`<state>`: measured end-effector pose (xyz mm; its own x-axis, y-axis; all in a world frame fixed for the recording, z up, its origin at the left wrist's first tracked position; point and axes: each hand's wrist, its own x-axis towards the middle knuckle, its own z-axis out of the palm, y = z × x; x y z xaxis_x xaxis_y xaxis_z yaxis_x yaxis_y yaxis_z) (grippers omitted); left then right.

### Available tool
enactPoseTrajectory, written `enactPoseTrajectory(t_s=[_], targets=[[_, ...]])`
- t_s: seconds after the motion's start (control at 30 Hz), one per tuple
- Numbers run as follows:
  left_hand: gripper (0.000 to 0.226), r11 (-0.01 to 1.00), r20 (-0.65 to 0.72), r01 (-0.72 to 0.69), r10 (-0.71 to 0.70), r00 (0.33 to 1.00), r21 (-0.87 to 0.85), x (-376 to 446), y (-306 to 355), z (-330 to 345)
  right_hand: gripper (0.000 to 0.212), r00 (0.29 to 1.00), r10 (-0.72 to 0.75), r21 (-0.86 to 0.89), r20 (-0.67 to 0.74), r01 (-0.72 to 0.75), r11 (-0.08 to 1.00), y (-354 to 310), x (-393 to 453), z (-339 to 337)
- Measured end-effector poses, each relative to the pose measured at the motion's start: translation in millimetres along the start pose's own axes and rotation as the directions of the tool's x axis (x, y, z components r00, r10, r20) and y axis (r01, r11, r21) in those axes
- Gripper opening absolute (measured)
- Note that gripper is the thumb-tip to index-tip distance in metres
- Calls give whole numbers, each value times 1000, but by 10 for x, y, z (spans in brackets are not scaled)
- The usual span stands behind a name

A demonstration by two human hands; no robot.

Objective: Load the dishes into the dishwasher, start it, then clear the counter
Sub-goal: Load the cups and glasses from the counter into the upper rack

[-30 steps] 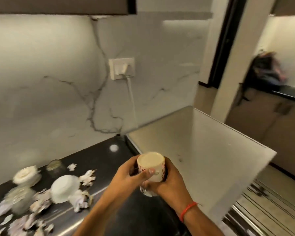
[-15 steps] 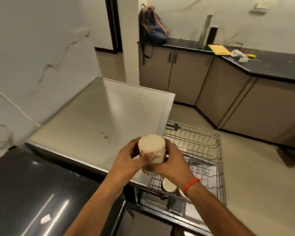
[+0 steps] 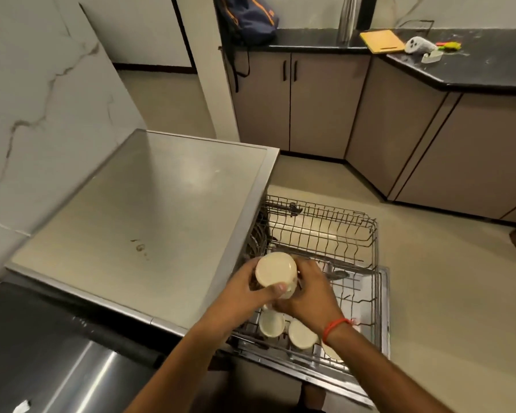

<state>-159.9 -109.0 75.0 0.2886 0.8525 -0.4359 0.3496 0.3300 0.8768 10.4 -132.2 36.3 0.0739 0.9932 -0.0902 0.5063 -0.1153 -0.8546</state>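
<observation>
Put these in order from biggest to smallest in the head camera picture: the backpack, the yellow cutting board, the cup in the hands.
1. Backpack, though the picture's top edge cuts it off.
2 and 3. Cup and yellow cutting board look about alike; the cup, held by both hands, is much nearer the camera, so I won't rank them.

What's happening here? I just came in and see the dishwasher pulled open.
A person is loading the dishwasher. Both hands, left hand and right hand, grip an upside-down cup held over the pulled-out wire rack. Other cups already sit upside down in the rack below the hands. The held cup is not yet set down.
</observation>
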Motion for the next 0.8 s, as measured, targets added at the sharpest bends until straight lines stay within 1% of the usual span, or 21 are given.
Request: enactPoseTrajectory(t_s=[0.07,0.1,0.17,0.2,0.23,0.3,0.37,0.5,0.6,0.67,0.77,0.8], targets=[[69,996,-32,88,-89,996,-21,71,-95,97,90,1000,3,-37,23,-2,999,137,-10,116],[74,990,-56,136,-137,989,-24,111,-143,142,88,999,-3,-51,38,5,999,198,-16,184],[96,975,-100,219,-217,971,17,176,-235,206,83,998,-12,-62,60,16,998,318,-29,355],[101,970,-108,236,-229,967,55,202,-286,219,82,998,-3,-59,70,8,998,365,-30,433],[97,965,-116,245,-235,965,87,254,-349,223,83,997,14,-52,80,-10,999,423,-19,514],[81,955,-143,262,-242,960,142,370,-485,206,83,995,45,-36,91,-42,998,528,29,636],[78,936,-185,307,-275,943,174,475,-585,177,83,994,63,-18,92,-62,998,601,84,735],[70,905,-255,378,-325,911,197,690,-700,231,81,986,134,76,102,-142,987,766,191,988],[65,887,-318,450,-399,860,106,871,-829,312,83,973,194,74,128,-205,976,884,303,1173],[61,866,-343,498,-457,821,39,978,-936,360,81,956,235,53,173,-248,967,931,363,1249],[60,860,-444,507,-476,759,-55,1153,-1083,370,75,938,258,16,233,-269,963,998,377,1274],[59,850,-479,518,-497,723,-99,1203,-1145,362,76,929,272,4,250,-281,960,1038,354,1265]])
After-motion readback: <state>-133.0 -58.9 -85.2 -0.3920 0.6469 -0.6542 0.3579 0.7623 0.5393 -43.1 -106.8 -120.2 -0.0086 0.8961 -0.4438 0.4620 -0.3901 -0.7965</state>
